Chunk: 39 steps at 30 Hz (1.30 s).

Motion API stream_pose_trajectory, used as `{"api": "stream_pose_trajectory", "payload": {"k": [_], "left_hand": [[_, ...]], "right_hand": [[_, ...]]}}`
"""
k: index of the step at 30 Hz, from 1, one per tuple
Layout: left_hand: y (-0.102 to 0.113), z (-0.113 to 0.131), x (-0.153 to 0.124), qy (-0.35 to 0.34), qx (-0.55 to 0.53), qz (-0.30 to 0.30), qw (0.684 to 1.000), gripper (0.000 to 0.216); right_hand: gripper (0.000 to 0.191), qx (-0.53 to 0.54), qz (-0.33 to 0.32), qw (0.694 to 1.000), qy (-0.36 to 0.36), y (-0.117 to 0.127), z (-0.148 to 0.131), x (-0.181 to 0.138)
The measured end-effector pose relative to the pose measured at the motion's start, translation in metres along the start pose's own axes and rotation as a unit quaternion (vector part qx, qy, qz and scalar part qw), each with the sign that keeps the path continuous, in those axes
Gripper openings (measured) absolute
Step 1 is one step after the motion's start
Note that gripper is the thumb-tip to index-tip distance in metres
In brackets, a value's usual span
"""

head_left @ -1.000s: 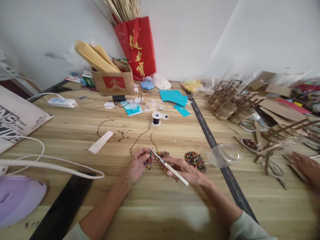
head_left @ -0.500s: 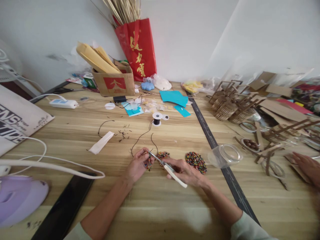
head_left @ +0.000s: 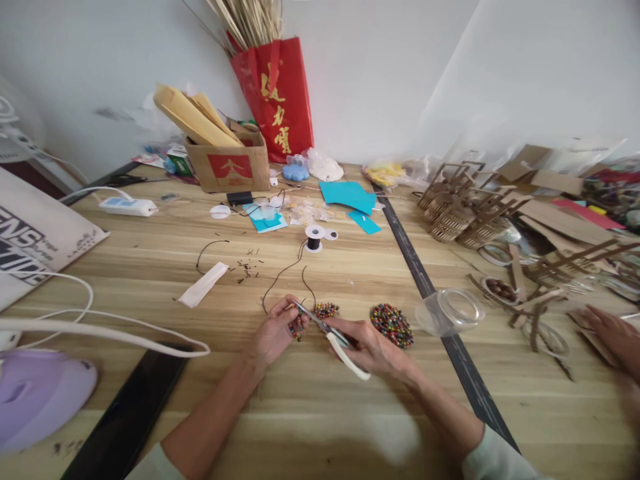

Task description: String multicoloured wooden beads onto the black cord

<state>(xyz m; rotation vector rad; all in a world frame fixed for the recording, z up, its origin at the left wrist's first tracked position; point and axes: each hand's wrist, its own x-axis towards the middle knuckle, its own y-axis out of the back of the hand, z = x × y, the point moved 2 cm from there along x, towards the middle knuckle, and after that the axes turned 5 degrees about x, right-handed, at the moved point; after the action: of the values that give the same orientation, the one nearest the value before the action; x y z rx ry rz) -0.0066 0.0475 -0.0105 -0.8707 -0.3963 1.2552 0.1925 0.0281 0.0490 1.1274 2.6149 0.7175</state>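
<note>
My left hand [head_left: 274, 332] pinches a short strand of coloured beads [head_left: 297, 328] on a thin black cord [head_left: 280, 275], close above the wooden table [head_left: 320, 413]. My right hand [head_left: 373, 345] grips white-handled scissors [head_left: 330, 333], their blade tips pointing up-left at the cord by my left fingers. The cord runs back to a small black spool [head_left: 313, 237]. A small heap of beads [head_left: 326, 309] lies just behind the scissors, and a bigger pile of beads [head_left: 391, 323] lies right of my right hand.
A clear plastic cup [head_left: 450, 310] lies on its side by a black strip. Another person's hand [head_left: 613, 333] rests at the right edge among cardboard lattice pieces [head_left: 463, 207]. A cardboard box [head_left: 231, 163], red bag [head_left: 277, 97] and white cables [head_left: 100, 320] stand around.
The scissors have tilted lower and their handles have opened slightly in my right hand. My left hand has held the beaded cord in place. The view has barely shifted.
</note>
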Motion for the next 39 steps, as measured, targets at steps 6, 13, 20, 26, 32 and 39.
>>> {"api": "stream_pose_trajectory", "payload": {"k": [6, 13, 20, 26, 32, 39], "left_hand": [[-0.001, 0.000, 0.000, -0.007, 0.009, -0.001, 1.000, 0.032], [-0.002, 0.001, 0.001, -0.004, 0.008, 0.008, 1.000, 0.032], [-0.005, 0.003, 0.000, -0.009, 0.008, 0.010, 1.000, 0.024], [-0.004, 0.001, 0.001, -0.003, 0.002, 0.007, 1.000, 0.025], [-0.001, 0.001, 0.001, 0.001, 0.003, 0.036, 0.999, 0.026], [-0.001, 0.001, 0.001, -0.001, 0.005, 0.021, 1.000, 0.030]], "right_hand": [[0.036, -0.079, 0.014, 0.996, 0.033, -0.006, -0.003, -0.001], [0.037, -0.121, 0.026, 0.992, 0.031, -0.010, -0.003, -0.002], [0.038, -0.111, 0.028, 0.993, 0.015, -0.006, -0.008, -0.007], [0.038, -0.133, 0.035, 0.990, 0.029, -0.008, -0.009, -0.009], [0.034, -0.138, 0.059, 0.988, 0.029, -0.011, -0.005, -0.008], [0.032, -0.141, 0.067, 0.987, 0.022, -0.012, 0.000, -0.007]]}}
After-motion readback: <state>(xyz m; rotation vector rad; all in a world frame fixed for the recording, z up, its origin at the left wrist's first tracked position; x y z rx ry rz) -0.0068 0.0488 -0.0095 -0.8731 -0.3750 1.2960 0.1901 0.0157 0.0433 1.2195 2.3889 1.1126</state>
